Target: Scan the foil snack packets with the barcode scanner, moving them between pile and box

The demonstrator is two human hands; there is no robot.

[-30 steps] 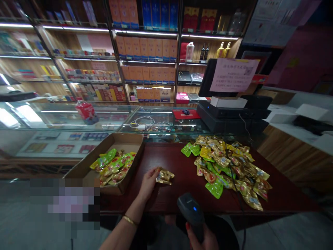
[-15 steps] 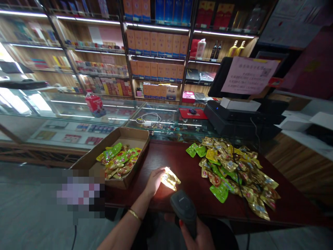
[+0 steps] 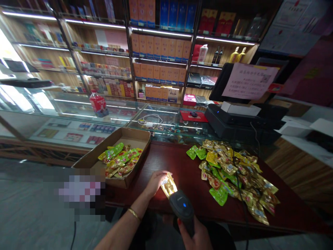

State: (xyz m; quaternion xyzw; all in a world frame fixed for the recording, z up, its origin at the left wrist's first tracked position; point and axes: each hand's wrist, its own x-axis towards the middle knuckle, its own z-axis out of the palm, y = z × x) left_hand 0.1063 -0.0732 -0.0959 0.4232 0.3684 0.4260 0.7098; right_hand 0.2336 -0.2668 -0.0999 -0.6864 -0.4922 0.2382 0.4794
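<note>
Right of the carton, holding packet in left hand, scanner in right hand. Newly lighting it up, probably mid-scan.

Gold over a dark red-brown tabletop at the left fingers
The packet in them gleams gold to near-white; the scanner in the right fingers is dark grey with a blue light. Left of both, green and gold packets fill part of a brown box; right, the heap mixes gold, green and yellow.
</note>
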